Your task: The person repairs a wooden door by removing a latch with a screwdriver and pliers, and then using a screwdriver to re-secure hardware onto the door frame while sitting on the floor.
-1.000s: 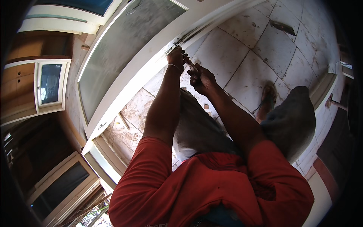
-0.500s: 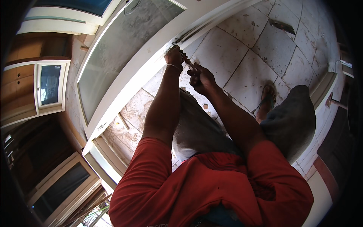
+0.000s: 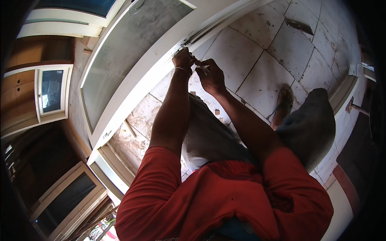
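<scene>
A white-framed door [image 3: 138, 94] with a clouded glass panel stands upright on my left. At its edge my left hand [image 3: 183, 60] is closed against a small metal fitting [image 3: 182, 45], and the fingers hide most of it. My right hand [image 3: 210, 76] is just to the right, fingers curled around a slim screwdriver-like tool [image 3: 205, 70] with a pale handle. The tool's front end points toward my left fingers; its tip is hidden. Whether my left fingers hold the fitting or the tool's front end is too dark to make out.
Dirty white floor tiles [image 3: 237, 52] spread beneath me, with a dark flat scrap [image 3: 299, 26] at the far right. A small brown block [image 3: 217, 112] lies beside my knee. My sandalled foot [image 3: 284, 100] is at right. Wooden cabinets [image 3: 20, 94] stand at left.
My right hand has shifted slightly up and turned around the tool, its fingers now more extended over the handle. My left hand stays at the door edge, barely moved.
</scene>
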The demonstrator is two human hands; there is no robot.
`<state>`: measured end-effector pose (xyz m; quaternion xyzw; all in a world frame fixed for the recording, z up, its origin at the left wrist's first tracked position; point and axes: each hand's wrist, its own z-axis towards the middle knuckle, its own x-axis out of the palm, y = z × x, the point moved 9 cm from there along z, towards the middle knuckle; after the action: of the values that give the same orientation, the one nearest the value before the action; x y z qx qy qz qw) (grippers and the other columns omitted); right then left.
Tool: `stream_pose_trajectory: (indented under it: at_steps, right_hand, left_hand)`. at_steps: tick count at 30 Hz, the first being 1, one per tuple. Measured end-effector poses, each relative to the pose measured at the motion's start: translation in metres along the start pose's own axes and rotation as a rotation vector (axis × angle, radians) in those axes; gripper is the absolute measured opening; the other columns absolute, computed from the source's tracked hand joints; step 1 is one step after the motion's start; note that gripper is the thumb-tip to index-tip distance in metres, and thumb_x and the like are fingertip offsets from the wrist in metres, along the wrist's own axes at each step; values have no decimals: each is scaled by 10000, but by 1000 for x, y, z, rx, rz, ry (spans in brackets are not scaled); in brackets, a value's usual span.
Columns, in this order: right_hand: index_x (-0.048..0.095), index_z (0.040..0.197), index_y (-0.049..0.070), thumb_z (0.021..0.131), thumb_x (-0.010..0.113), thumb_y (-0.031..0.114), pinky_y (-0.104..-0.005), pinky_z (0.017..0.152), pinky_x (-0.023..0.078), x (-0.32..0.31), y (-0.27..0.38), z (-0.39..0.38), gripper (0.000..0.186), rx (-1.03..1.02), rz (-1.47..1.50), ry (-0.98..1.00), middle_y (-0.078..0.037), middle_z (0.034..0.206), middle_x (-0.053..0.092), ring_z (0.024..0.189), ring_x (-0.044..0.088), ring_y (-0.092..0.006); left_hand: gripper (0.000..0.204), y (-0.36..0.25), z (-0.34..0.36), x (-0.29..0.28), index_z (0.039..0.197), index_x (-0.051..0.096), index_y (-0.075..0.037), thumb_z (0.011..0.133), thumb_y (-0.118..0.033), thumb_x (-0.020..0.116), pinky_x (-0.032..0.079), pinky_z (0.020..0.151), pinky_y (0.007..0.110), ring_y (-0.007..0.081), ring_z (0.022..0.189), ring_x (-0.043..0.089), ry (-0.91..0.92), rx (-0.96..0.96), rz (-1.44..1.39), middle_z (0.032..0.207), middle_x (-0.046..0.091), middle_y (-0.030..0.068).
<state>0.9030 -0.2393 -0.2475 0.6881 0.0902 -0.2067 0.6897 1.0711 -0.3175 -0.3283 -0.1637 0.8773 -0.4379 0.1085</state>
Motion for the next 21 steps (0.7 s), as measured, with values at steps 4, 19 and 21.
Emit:
stream_pose_trajectory:
  at_steps: [4,19,21]
  right_hand:
    - [585,1098,5,929,677,259,-279,478,394,53,-41,-34,319,984,1345,318,-116,790,589,516,442,-128]
    - [592,1133,91,928,671,233,-267,481,425,33,-46,-21,262,747,700,178,-64,742,621,527,511,-113]
    - [590,1093,98,924,672,239,-277,484,430,39,-46,-23,235,782,848,192,-61,751,607,525,512,-125]
  left_hand:
    - [169,-8,5,-5,822,631,-62,895,-201,693,521,528,338,181,607,613,-84,94,75,711,596,51]
    - [169,-4,-8,-8,820,664,-29,856,-171,749,521,527,314,171,587,604,-68,29,-32,728,624,51]
    - [165,-1,-7,-11,812,663,-28,858,-164,745,518,528,313,171,582,599,-60,23,-30,724,624,53]
